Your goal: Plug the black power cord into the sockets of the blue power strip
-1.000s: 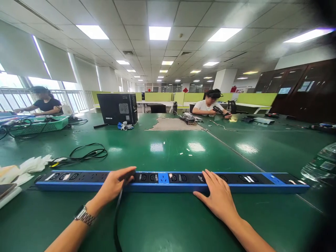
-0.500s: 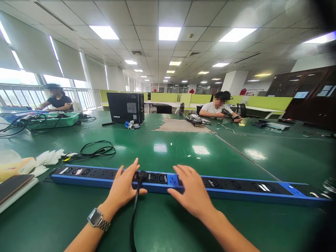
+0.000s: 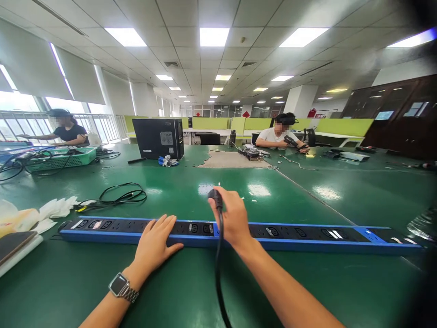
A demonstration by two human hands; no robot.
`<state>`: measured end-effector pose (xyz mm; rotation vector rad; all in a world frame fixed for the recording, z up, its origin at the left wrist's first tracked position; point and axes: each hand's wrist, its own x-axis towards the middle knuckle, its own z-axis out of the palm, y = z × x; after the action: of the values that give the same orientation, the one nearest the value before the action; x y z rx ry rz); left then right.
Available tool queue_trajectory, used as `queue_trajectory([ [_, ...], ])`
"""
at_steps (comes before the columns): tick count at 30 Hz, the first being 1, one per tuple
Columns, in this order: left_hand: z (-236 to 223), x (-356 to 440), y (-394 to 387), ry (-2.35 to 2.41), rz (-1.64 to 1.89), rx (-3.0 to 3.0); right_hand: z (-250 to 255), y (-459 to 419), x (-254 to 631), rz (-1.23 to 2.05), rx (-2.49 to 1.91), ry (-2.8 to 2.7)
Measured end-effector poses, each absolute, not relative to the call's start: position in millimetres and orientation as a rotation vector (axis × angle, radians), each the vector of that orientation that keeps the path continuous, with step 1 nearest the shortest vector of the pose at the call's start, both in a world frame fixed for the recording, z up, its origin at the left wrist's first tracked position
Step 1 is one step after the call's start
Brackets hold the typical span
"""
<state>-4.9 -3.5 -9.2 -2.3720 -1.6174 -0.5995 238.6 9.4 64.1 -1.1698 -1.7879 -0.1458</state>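
A long blue and black power strip [image 3: 300,237] lies across the green table [image 3: 191,291] in front of me. My left hand [image 3: 155,243] rests flat on the strip, fingers stretched out, a metal watch on the wrist. My right hand [image 3: 232,217] is closed round a black plug [image 3: 215,197], held above the strip. The plug's black cable [image 3: 218,273] hangs down toward me over the table.
A coiled black cable [image 3: 119,197] lies behind the strip at left, with white paper scraps [image 3: 56,207] beside it. A black computer case [image 3: 159,138] and a green basket [image 3: 58,159] stand farther back. Two people work at the far side of the table.
My right hand came across, gripped the black plug and lifted it off the strip. My left hand let go of the plug and now lies flat on the strip.
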Motion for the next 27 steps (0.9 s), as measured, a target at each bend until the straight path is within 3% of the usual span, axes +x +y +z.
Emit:
queue_trajectory([
  [8,-9.1,-5.6,-2.2,-1.647,-0.607,-2.374,9.2,-6.5,282.4,0.005,-1.387,-2.010],
  [16,0.7,1.2,-3.5,-1.713,-0.660,-2.421,13.4,-12.1,273.3,-0.047,-1.391,-2.097],
  [27,22.2,137.7,2.4,-1.363,-0.983,-2.828,-31.9,-21.4,306.0,-0.366,-1.716,-1.998],
])
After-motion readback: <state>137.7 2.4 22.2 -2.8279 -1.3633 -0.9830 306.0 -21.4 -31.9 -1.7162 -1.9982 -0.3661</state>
